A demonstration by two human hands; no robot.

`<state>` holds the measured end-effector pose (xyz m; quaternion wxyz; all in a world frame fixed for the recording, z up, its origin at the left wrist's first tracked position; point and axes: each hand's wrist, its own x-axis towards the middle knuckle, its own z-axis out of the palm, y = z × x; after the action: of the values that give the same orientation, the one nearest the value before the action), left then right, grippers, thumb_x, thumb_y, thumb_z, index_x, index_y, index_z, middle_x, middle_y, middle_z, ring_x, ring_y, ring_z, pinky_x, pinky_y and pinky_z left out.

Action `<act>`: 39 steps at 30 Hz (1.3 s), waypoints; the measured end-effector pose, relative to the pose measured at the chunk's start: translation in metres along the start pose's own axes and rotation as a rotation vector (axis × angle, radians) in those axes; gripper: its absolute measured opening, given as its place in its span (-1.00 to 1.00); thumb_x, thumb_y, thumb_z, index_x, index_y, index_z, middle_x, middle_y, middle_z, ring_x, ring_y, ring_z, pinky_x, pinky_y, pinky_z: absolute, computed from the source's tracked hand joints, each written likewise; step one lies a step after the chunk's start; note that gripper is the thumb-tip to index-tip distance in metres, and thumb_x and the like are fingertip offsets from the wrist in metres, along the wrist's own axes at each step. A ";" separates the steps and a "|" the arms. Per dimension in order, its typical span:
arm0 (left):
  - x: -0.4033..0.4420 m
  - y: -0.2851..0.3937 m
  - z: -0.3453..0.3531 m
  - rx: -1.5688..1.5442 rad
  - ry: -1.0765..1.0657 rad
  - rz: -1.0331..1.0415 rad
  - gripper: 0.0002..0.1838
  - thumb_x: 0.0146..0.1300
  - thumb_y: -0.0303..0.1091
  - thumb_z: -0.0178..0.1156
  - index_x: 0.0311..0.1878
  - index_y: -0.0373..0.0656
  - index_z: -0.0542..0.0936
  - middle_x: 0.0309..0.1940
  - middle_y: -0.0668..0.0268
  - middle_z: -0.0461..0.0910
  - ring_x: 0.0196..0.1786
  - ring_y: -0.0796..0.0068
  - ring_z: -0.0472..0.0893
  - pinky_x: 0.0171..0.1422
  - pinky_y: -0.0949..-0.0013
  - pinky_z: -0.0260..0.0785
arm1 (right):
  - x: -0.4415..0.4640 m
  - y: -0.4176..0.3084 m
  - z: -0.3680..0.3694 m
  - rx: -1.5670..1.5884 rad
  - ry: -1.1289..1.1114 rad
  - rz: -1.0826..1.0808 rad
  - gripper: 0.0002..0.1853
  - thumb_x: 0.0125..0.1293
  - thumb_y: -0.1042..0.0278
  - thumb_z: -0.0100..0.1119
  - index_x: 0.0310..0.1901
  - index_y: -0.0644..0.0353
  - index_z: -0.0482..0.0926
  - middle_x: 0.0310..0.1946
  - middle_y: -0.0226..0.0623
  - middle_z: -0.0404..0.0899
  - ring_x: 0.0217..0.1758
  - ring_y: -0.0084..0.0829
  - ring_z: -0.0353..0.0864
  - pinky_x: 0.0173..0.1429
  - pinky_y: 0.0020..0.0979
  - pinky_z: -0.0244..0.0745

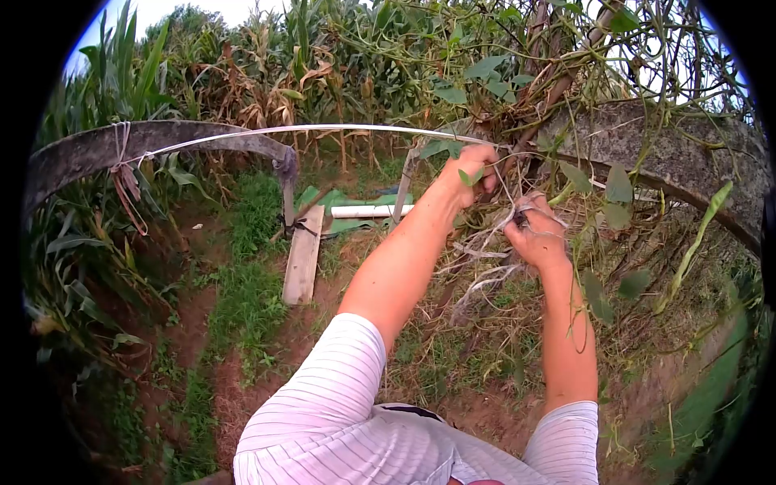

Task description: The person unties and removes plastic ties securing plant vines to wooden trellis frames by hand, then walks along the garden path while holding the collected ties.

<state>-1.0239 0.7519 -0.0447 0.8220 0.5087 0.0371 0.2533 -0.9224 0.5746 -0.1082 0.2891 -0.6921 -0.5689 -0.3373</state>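
A white cord (339, 128) stretches taut across the view and ends among the vines on the right. My left hand (475, 171) is closed at that end of the cord, its fingertips partly hidden. Below it and to the right, my right hand (537, 232) is closed around pale frayed string (491, 279), whose loose ends hang down to the left. Thin strands run up from the string toward my left hand. Twining vine stems and green leaves (619, 184) surround both hands; a leaf partly covers my left wrist.
A concrete beam (647, 149) is on the right, another curved one (190, 129) on the left, with rags (127, 184) tied to it. A wooden board (304, 257), a white pipe (368, 211) and green sheeting (339, 199) lie beyond. Corn plants (267, 73) stand behind.
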 end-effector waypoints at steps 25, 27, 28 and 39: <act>-0.001 0.097 -0.027 -0.092 0.429 0.551 -0.71 0.38 -0.34 0.08 -0.08 -0.44 0.59 -0.26 0.17 0.65 -0.29 0.42 0.62 -0.21 0.33 0.45 | 0.032 -0.098 -0.030 0.335 -0.057 0.127 -0.73 0.40 0.18 0.12 -0.02 0.12 0.66 -0.20 -0.14 0.65 -0.09 -0.11 0.65 0.08 -0.16 0.51; -0.003 0.096 -0.036 0.007 0.374 0.600 -0.68 0.37 -0.33 0.12 -0.03 -0.47 0.58 -0.26 0.20 0.64 -0.29 0.49 0.59 -0.19 0.37 0.44 | 0.029 -0.089 -0.022 0.306 -0.069 0.150 -0.71 0.44 0.16 0.06 -0.01 0.13 0.66 -0.26 -0.16 0.65 -0.17 -0.16 0.65 0.02 -0.18 0.52; -0.013 0.096 -0.037 0.109 0.321 0.645 -0.63 0.36 -0.32 0.16 0.02 -0.50 0.56 -0.26 0.24 0.63 -0.28 0.56 0.57 -0.18 0.41 0.43 | 0.027 -0.083 -0.019 0.283 -0.083 0.176 -0.68 0.48 0.14 0.00 0.00 0.14 0.66 -0.32 -0.18 0.64 -0.24 -0.21 0.65 -0.04 -0.20 0.53; -0.086 0.017 -0.005 1.143 -0.326 0.394 -0.77 0.26 -0.35 0.29 -0.05 -0.18 0.71 -0.31 0.18 0.72 -0.25 0.39 0.69 -0.10 0.30 0.52 | -0.029 -0.059 -0.048 0.191 -0.258 0.496 -0.62 0.50 0.10 -0.07 -0.15 0.14 0.72 -0.33 -0.13 0.67 -0.19 -0.11 0.65 -0.01 -0.17 0.51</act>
<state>-1.1066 0.7224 -0.0495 0.3530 0.8974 -0.0537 0.2593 -0.9907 0.5310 -0.1015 0.3520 -0.8169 -0.4434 -0.1106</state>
